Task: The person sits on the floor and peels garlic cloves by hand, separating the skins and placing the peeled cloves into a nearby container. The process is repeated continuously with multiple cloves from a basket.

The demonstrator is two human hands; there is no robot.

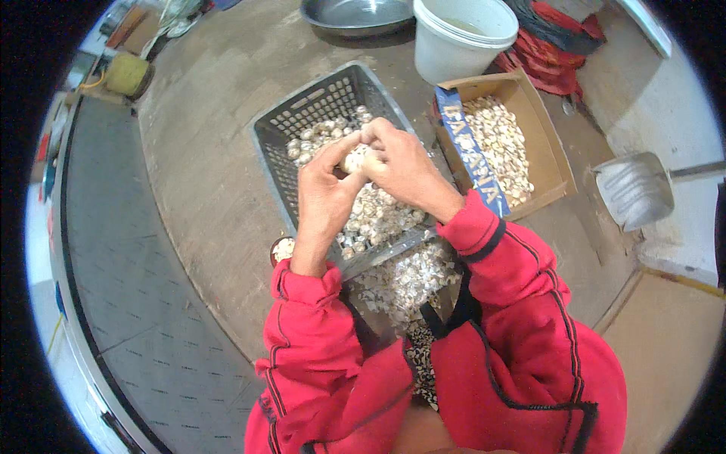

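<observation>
My left hand (326, 190) and my right hand (400, 164) meet above a dark plastic crate (266, 164), both gripping one garlic bulb (355, 160) between the fingers. Whitish garlic bulbs (309, 138) and loose pieces (374, 218) lie in the crate below. To the right, a cardboard box (547, 153) with a blue printed side holds many separate garlic cloves (496, 144). Papery garlic skins (417, 275) are heaped just in front of the crate, near my body. A small bowl (274, 258) of pale cloves stands beside my left wrist, partly hidden.
A metal basin (357, 24) and a white bucket (448, 59) holding liquid stand beyond the crate. Red and dark bags (547, 62) lie at the upper right. A metal dustpan (635, 187) rests by the wall at right. A yellow container (126, 74) stands at the upper left.
</observation>
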